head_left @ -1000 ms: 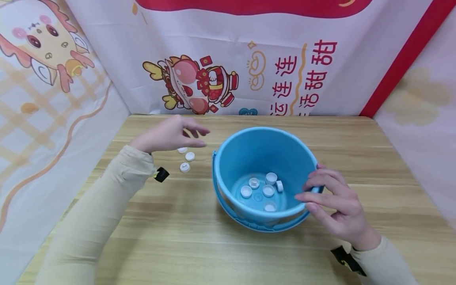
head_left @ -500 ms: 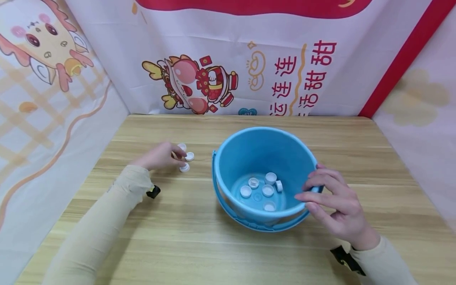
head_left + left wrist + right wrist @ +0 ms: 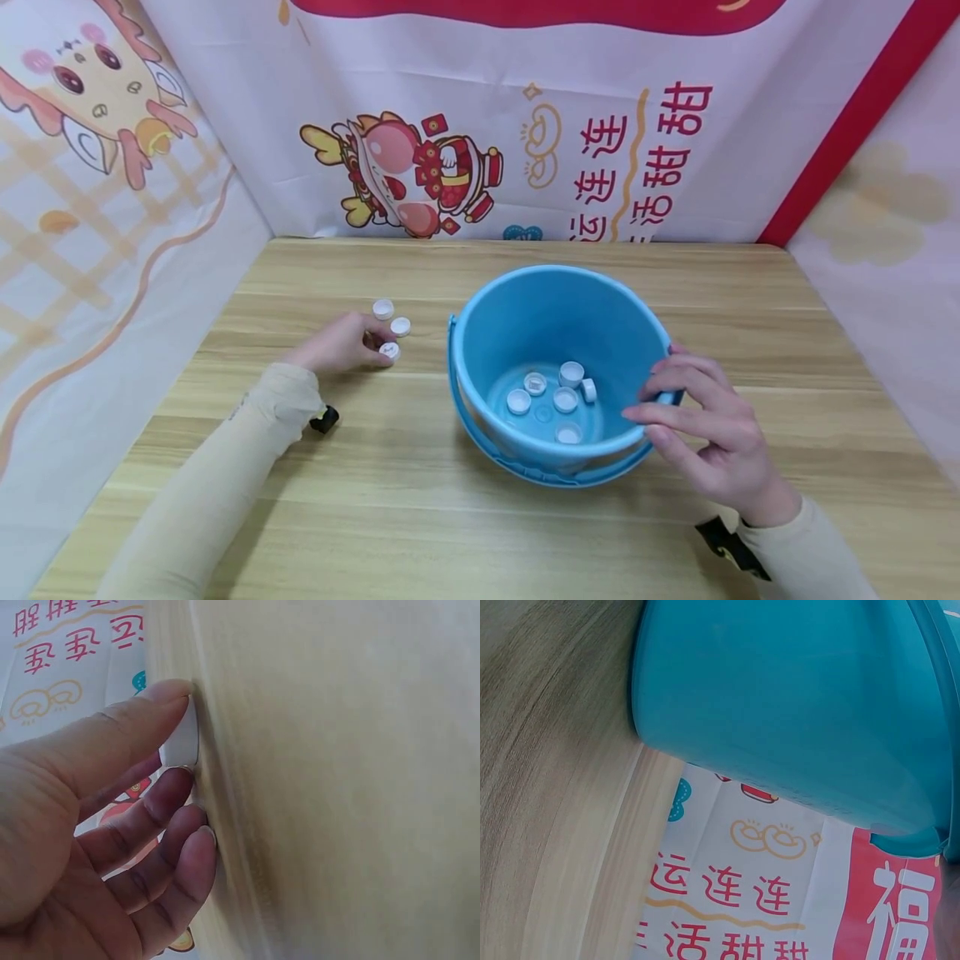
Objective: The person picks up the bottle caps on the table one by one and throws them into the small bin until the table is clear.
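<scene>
On the left of the table, my left hand (image 3: 347, 343) pinches a white bottle cap (image 3: 389, 351) between thumb and fingers. The left wrist view shows that cap (image 3: 181, 739) edge-on at the wooden surface, the thumb on one side and the index finger on the other. Two more white caps (image 3: 383, 309) (image 3: 401, 327) lie just beyond the fingertips. My right hand (image 3: 712, 429) grips the rim of a blue bucket (image 3: 555, 321), thumb outside and fingers over the edge. Several white caps (image 3: 565, 400) rest on the bucket's floor.
The bucket's handle (image 3: 536, 477) hangs down around its near side. The wooden table (image 3: 420, 533) ends at a printed cloth backdrop (image 3: 465, 92), with another cloth wall (image 3: 97, 275) along the left.
My left hand has come down from above the loose caps and taken hold of the nearest one. The right hand has stayed on the bucket rim.
</scene>
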`<action>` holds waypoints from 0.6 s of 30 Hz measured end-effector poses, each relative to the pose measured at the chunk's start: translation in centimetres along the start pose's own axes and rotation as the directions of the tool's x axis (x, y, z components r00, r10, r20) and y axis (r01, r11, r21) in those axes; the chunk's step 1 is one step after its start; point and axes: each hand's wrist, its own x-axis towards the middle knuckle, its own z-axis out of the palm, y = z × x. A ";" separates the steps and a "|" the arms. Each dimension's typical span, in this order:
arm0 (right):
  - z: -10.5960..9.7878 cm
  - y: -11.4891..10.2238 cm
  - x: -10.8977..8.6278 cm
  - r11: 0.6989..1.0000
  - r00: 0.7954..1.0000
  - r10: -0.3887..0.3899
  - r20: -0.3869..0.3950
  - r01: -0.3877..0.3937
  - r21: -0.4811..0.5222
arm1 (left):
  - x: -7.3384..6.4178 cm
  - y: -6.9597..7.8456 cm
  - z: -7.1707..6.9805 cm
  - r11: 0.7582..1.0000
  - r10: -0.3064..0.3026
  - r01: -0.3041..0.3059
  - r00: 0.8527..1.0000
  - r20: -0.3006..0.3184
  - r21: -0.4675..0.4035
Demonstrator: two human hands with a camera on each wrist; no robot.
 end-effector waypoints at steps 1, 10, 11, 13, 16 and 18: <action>0.0 0.0 -0.1 1.000 1.000 0.004 0.002 -0.004 -0.003 | 0.0 0.0 0.0 1.000 0.001 -0.001 1.000 -0.003 0.002; -0.2 0.0 -0.3 1.000 1.000 0.019 0.017 -0.018 -0.019 | -1.2 0.9 -0.2 1.000 -0.027 0.027 0.998 -0.063 -0.007; -0.1 0.0 -0.3 1.000 1.000 0.017 0.015 -0.016 -0.019 | -1.4 1.1 -0.3 1.000 -0.025 0.024 0.997 -0.073 -0.011; -0.1 0.0 -0.3 1.000 1.000 0.011 0.009 -0.011 -0.018 | -1.6 1.5 -0.5 1.000 -0.005 0.003 0.995 -0.098 -0.023; 0.0 0.0 -0.2 1.000 1.000 0.007 0.004 -0.007 -0.018 | -2.1 2.2 -1.0 0.999 0.020 -0.025 0.992 -0.127 -0.040; 0.0 0.0 -0.2 1.000 1.000 0.005 0.003 -0.004 -0.018 | -2.4 2.8 -1.5 0.998 0.031 -0.038 0.989 -0.146 -0.046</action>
